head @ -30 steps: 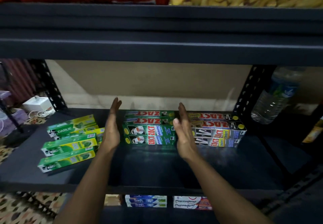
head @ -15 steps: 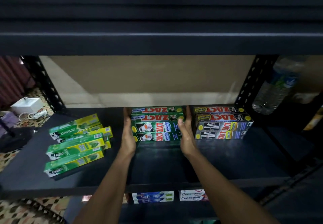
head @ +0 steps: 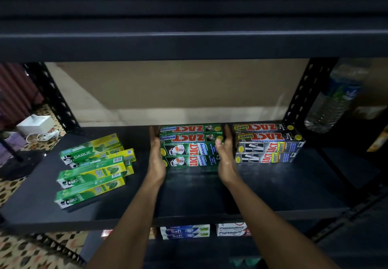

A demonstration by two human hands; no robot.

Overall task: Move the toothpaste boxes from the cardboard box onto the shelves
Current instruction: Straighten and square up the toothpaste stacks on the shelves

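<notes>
Nearest, on the level below, Safi boxes [head: 185, 231] and Pepsodent boxes [head: 232, 229] peek out under the front edge of the dark shelf [head: 189, 195]. Both forearms reach over that edge. The left hand [head: 156, 161] and right hand [head: 225, 159] stand flat, with fingers straight, and press against the two ends of the green ZACT stack [head: 190, 151]. Neither curls round anything, so they square the stack rather than grasp it. These toothpaste boxes already sit on the shelf, two layers high, and the cardboard box is out of view. The risk, as I judge it, is uneven pressure: a harder push from one palm could skew the upper layer or slide the stack sideways. The right hand fills the narrow gap to the silver ZACT stack [head: 268, 144] just beside it, so a nudge that way could knock that pile askew. Well apart on the left, the Darlie boxes [head: 92, 170] lie loosely fanned, and a careless elbow could scatter them. Farther back right, a water bottle [head: 333, 100] shows past the perforated upright post [head: 302, 92]. The upper shelf [head: 189, 44] hangs low overhead and limits lifting room.
</notes>
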